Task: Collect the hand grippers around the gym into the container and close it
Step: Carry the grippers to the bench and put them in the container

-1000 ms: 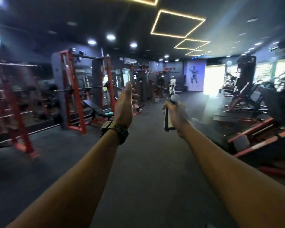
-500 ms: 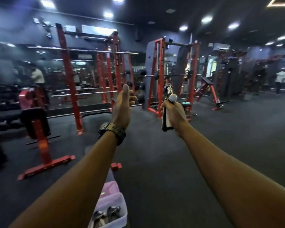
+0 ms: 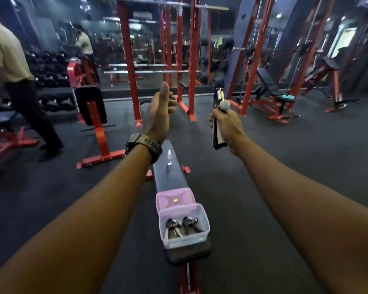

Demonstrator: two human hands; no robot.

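My right hand [image 3: 226, 128] is stretched out in front of me and holds a hand gripper [image 3: 219, 115] upright, its steel spring and a round knob showing above my fist. My left hand [image 3: 158, 115] is raised beside it, empty, fingers apart, with a dark watch on the wrist. Below my arms a clear plastic container [image 3: 205, 222] stands on the near end of a black flat bench [image 3: 170, 177]. Two hand grippers [image 3: 182, 225] lie inside it. Its pink lid [image 3: 174, 198] lies on the bench just behind the container.
A small clear bottle [image 3: 169, 158] stands further along the bench. Red squat racks [image 3: 132, 66] and a mirror wall fill the back. A red padded bench [image 3: 91, 115] stands to the left, and a person [image 3: 15, 81] walks at far left by dumbbell racks.
My view has swung left and tilted down, bringing the bench, container and lid fully into sight. Both hands keep the same pose, the right one still gripping the hand gripper.
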